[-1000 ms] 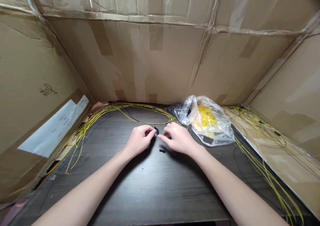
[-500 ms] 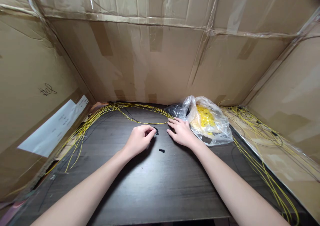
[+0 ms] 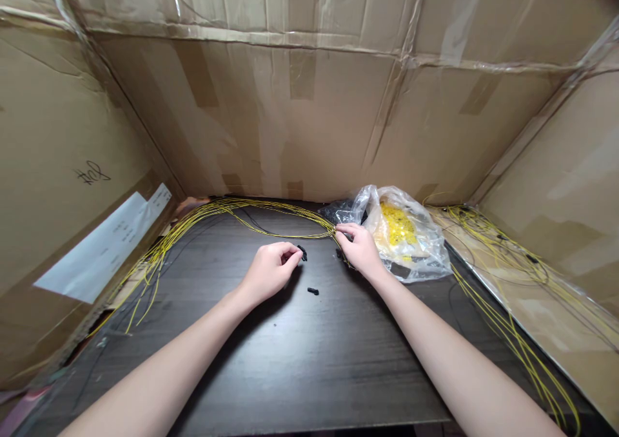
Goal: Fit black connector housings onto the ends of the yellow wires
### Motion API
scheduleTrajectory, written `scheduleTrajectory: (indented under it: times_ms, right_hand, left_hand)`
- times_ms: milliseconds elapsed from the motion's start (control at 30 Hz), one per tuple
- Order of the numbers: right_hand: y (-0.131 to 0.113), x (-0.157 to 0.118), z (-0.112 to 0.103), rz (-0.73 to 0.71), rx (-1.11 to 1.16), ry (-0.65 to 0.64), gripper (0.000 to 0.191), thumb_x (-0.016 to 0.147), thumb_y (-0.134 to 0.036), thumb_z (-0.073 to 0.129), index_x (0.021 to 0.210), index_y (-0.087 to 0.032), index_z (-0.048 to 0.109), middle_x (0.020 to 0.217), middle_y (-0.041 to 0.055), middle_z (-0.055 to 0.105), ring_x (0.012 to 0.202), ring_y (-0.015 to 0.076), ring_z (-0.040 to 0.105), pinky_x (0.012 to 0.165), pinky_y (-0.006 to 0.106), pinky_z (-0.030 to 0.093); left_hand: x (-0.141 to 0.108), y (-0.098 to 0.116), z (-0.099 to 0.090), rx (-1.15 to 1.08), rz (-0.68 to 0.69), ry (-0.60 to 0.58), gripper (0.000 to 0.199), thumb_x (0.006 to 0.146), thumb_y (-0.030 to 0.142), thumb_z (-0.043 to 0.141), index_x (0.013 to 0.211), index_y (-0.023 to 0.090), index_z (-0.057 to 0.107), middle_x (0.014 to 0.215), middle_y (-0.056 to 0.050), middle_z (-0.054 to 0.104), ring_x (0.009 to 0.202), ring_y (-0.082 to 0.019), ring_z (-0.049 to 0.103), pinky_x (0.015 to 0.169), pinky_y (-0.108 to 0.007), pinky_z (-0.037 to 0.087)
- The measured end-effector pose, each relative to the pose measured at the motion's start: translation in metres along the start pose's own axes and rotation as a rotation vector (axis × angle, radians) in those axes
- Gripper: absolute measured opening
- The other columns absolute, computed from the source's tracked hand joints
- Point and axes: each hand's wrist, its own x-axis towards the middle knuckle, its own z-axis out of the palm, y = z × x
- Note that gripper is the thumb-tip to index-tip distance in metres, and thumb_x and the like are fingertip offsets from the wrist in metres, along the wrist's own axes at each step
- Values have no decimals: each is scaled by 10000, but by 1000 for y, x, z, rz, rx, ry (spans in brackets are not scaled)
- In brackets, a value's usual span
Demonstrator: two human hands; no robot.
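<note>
My left hand [image 3: 272, 271] is closed in a pinch on a small black connector [image 3: 302, 253] above the dark table. Near the tabletop's middle lies another black connector [image 3: 313, 291]. My right hand [image 3: 358, 250] has its fingers together at the right end of a bundle of yellow wires [image 3: 271, 203], pinching wires there. Small dark pieces [image 3: 339, 254] show beside its fingers. The bundle curves along the back of the table and down to the left, where loose wire ends hang apart.
A clear plastic bag [image 3: 420, 253] with yellow pieces stands right of my right hand, a dark bag [image 3: 342, 211] behind it. More yellow wires [image 3: 512, 334] run along the right side. Cardboard walls [image 3: 290, 121] enclose the table [image 3: 300, 372] at the back and sides.
My right hand has drawn its spread fingers together on the wire bundle and shifted slightly right, uncovering dark pieces beneath. My left hand has stayed in place.
</note>
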Motion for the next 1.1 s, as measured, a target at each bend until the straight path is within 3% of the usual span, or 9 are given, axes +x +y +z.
scheduleTrajectory:
  times_ms: [233, 367, 500, 667, 833, 1100]
  right_hand:
    - [5, 0, 0, 13, -30, -37, 189, 836, -221, 557, 803, -200, 742, 908, 55, 747, 906, 238, 663, 884, 381, 485]
    - [6, -1, 0, 26, -21, -41, 164, 810, -202, 587, 911, -190, 716, 945, 63, 734, 931, 236, 655, 891, 386, 485]
    - [5, 1, 0, 20, -3, -52, 266, 793, -166, 591, 1043, -185, 680, 987, 64, 706, 948, 221, 635, 905, 379, 480]
    - [0, 12, 2, -68, -217, -135, 343, 814, -258, 629, 1153, -259, 674, 1025, 86, 638, 1023, 266, 553, 909, 430, 441]
    - [4, 17, 8, -163, -311, -173, 105, 834, -316, 640, 833, -252, 723, 954, 73, 609, 983, 263, 519, 863, 423, 410]
    - [17, 17, 9, -121, -160, -68, 152, 827, -265, 633, 696, -189, 614, 816, 60, 630, 880, 228, 557, 842, 358, 428]
  left_hand:
    - [0, -1, 0, 21, 11, -8, 211, 895, 298, 553, 802, 190, 709, 813, -4, 721, 689, -144, 604, 663, -264, 422]
    - [0, -1, 0, 22, 9, -10, 210, 894, 297, 553, 801, 192, 709, 811, -2, 721, 684, -143, 601, 660, -264, 423]
    - [0, -1, 0, 27, 12, -10, 213, 894, 297, 551, 800, 192, 711, 811, -4, 721, 685, -145, 601, 659, -267, 423]
    - [-1, -1, 1, 30, 17, -17, 204, 891, 286, 551, 804, 196, 712, 801, 4, 717, 677, -141, 597, 660, -264, 424]
    - [-2, -2, 0, 34, 26, -13, 196, 889, 274, 549, 807, 202, 712, 802, 9, 715, 676, -137, 593, 660, -263, 428]
    - [-2, -3, 1, 49, 23, -20, 198, 890, 278, 548, 840, 201, 723, 851, -16, 726, 726, -157, 612, 676, -272, 444]
